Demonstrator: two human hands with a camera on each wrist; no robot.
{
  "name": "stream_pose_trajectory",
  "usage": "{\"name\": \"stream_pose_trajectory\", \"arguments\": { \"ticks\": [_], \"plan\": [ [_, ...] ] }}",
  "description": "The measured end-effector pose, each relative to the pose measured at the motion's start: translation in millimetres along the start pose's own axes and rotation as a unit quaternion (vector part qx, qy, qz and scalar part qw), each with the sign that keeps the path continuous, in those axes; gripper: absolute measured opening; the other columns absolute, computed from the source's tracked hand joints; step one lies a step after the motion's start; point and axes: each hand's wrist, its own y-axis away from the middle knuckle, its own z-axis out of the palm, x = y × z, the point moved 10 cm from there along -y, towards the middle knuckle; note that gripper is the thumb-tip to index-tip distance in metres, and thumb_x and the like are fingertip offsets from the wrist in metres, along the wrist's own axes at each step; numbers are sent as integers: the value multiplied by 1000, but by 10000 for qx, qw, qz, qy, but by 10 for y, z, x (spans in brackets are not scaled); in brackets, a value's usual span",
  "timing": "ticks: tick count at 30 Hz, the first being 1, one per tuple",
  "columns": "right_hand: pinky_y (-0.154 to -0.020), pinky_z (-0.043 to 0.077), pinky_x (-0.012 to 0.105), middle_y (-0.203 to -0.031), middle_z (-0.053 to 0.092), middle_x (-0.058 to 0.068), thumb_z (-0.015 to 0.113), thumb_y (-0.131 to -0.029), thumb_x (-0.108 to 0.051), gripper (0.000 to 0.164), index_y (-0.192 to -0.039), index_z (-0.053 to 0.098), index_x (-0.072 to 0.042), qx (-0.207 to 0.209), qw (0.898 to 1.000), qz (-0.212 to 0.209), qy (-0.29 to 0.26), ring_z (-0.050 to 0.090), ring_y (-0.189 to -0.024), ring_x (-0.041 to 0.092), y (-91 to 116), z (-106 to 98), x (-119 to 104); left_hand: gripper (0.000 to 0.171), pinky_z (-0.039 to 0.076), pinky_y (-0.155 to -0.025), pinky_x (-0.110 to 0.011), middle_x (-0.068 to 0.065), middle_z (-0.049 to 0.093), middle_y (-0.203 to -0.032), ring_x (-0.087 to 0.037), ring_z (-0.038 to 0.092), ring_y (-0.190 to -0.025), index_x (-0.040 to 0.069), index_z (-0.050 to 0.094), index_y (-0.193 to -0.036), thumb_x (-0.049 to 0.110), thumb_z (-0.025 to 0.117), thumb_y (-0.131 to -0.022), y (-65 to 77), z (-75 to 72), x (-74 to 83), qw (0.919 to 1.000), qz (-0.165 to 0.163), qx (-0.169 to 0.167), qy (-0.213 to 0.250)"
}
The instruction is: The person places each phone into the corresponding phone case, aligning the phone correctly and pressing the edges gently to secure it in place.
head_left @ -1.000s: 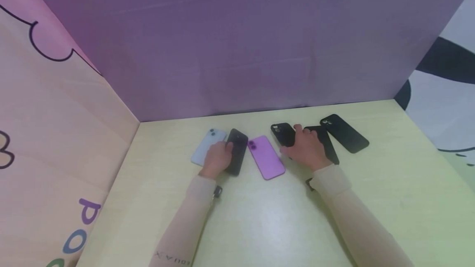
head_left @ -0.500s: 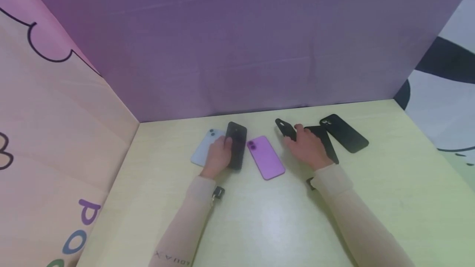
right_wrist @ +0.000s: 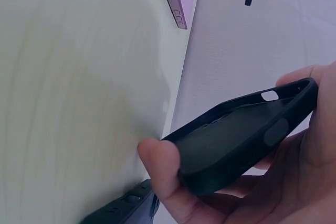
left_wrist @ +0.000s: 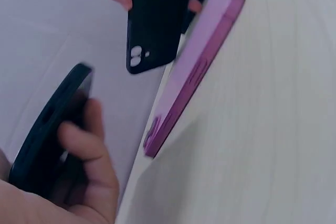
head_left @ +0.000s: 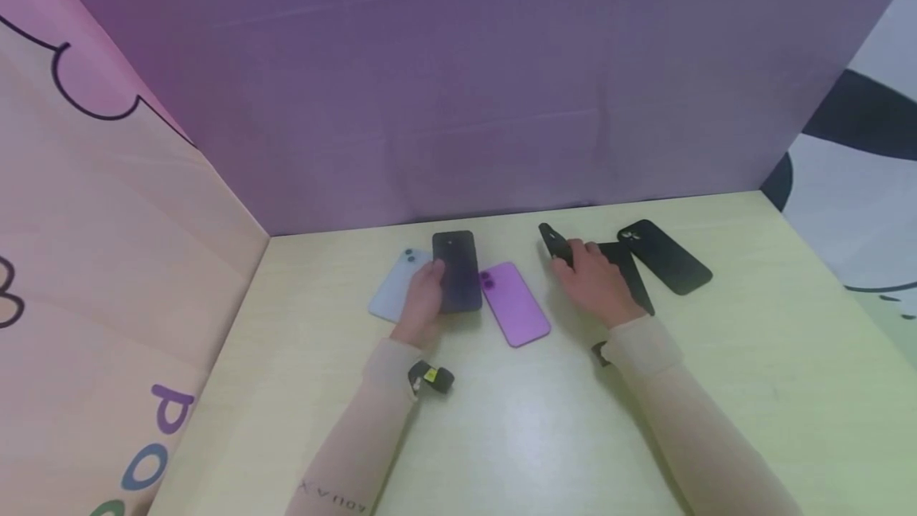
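My left hand (head_left: 421, 305) grips a dark phone (head_left: 458, 273) by its left edge, thumb on its face, and holds it tilted over the table. In the left wrist view the fingers curl behind this phone (left_wrist: 44, 124). My right hand (head_left: 595, 281) holds a black phone case (head_left: 554, 241) tilted on edge. The right wrist view shows the case (right_wrist: 226, 137) hollow, its inside facing the camera, with a thumb at one end and fingers underneath. A purple phone (head_left: 516, 305) lies between the hands. Partly beneath the left hand is a light blue phone (head_left: 390, 289).
Just right of the right hand, a flat black rectangular thing (head_left: 632, 277) lies partly covered by it. Another black phone case (head_left: 665, 257) with camera holes overlaps its corner. A purple wall (head_left: 458, 102) rises behind the pale table (head_left: 516, 436), with a printed panel (head_left: 107, 245) at left.
My left hand has raised the dark phone from the table and turned it more face-on. My right hand has lifted the phone case and tipped it onto its edge.
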Motion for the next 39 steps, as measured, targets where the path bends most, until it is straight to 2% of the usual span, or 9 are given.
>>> {"name": "stream_pose_trajectory", "arguments": {
  "ticks": [4, 8, 10, 14, 17, 21, 28, 35, 39],
  "plan": [
    [-104, 43, 68, -144, 43, 31, 32, -104, -43, 67, -153, 34, 2, -45, 10000, 67, -51, 51, -124, 55, 2, -3, 19, 56, 28, -128, -46, -12, 37, -163, -30, 36, -151, 13, 28, -161, 38, 37, -111, -9, 95, -85, 9876, -319, -137, 1530],
    [-104, 44, 68, -146, 41, 30, 34, -104, -43, 67, -153, 35, 2, -37, 9999, 92, -117, 51, -123, 54, -13, 1, 52, 52, 45, -115, -43, -9, 55, -148, -29, 56, -135, 23, 38, -153, 45, 48, -107, -5, 249, -110, 9397, -530, -497, 3341],
    [-104, 44, 68, -146, 41, 30, 34, -104, -43, 67, -153, 36, 2, -28, 9999, 89, -124, 51, -123, 54, -19, 2, 58, 54, 45, -116, -42, -10, 57, -146, -31, 57, -135, 24, 40, -151, 47, 53, -104, -2, 293, -123, 9195, -595, -600, 3840],
    [-104, 44, 68, -145, 42, 30, 35, -103, -45, 67, -152, 36, 2, -10, 9999, 81, -92, 51, -123, 54, -22, 4, 59, 57, 40, -120, -43, -9, 55, -149, -31, 55, -138, 26, 42, -151, 52, 54, -103, -2, 350, -147, 8983, -665, -830, 4263],
    [-104, 43, 68, -145, 42, 30, 35, -103, -46, 68, -152, 35, 2, -23, 9999, 85, -76, 51, -124, 55, -21, 5, 60, 57, 36, -122, -48, -16, 45, -156, -32, 52, -139, 26, 44, -151, 58, 47, -104, 3, 416, -135, 8926, -646, -1249, 4284],
    [-105, 43, 68, -146, 42, 30, 36, -103, -47, 70, -153, 35, 1, -72, 9999, 101, -78, 51, -124, 55, -24, 9, 67, 59, 36, -122, -52, -27, 31, -160, -37, 48, -139, 26, 48, -150, 62, 37, -104, 15, 488, -100, 8957, -517, -1721, 4068],
    [-104, 44, 68, -143, 43, 30, 37, -103, -46, 70, -153, 35, 3, -93, 9999, 73, -63, 52, -122, 54, -29, 9, 87, 57, 46, -111, -54, -31, 42, -153, -39, 58, -129, 30, 51, -148, 63, 35, -104, -7, 475, -164, 9094, -603, -1566, 3805],
    [-103, 45, 68, -144, 42, 31, 38, -102, -46, 70, -152, 35, 3, -124, 9999, 86, -23, 52, -123, 55, -22, 14, 91, 59, 53, -100, -52, -32, 42, -154, -41, 57, -129, 33, 45, -151, 64, 29, -104, 4, 540, -196, 8960, -686, -1828, 3987],
    [-103, 45, 67, -143, 43, 30, 38, -102, -46, 69, -152, 36, 3, -155, 9998, 110, -16, 52, -122, 54, -16, 17, 97, 61, 48, -109, -55, -33, 38, -156, -46, 50, -137, 33, 43, -152, 67, 32, -102, 39, 606, -177, 8860, -650, -2092, 4087]
  ]
}}
